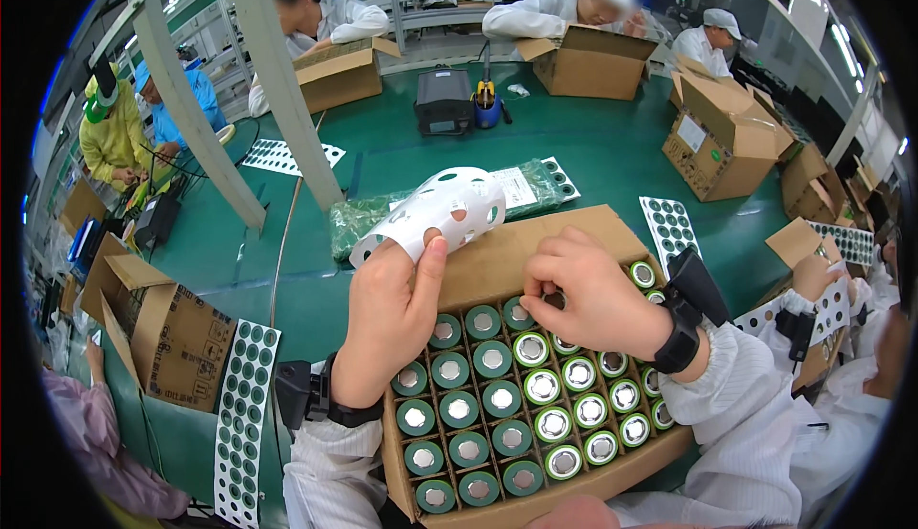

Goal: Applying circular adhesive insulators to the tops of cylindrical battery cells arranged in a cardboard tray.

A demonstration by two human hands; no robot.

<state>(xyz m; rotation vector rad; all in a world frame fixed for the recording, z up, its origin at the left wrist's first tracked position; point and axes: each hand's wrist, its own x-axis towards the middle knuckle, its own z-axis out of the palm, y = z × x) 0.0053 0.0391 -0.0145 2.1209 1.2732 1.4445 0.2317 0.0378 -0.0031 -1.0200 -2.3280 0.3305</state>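
Green bench top (612, 151): open lane at right of centre, between the bubble-wrapped parcel (356, 230) and the closed-in brown carton (722, 142); flat perforated sheet (669, 228) at its near end, low enough to pass over. Far side of lane: black box (443, 120) and blue-and-yellow holder (488, 108), standing side by side. Left: narrow bare strip beside the left wrist, crossed by a cable (285, 252); slanted posts (282, 79) block beyond. Carton of cells (602, 225): near rows reachable from above; far middle rows obstructed by the right hand (593, 285), curled white sheet (421, 218) and left hand (382, 304) overhanging the upper-left approach.
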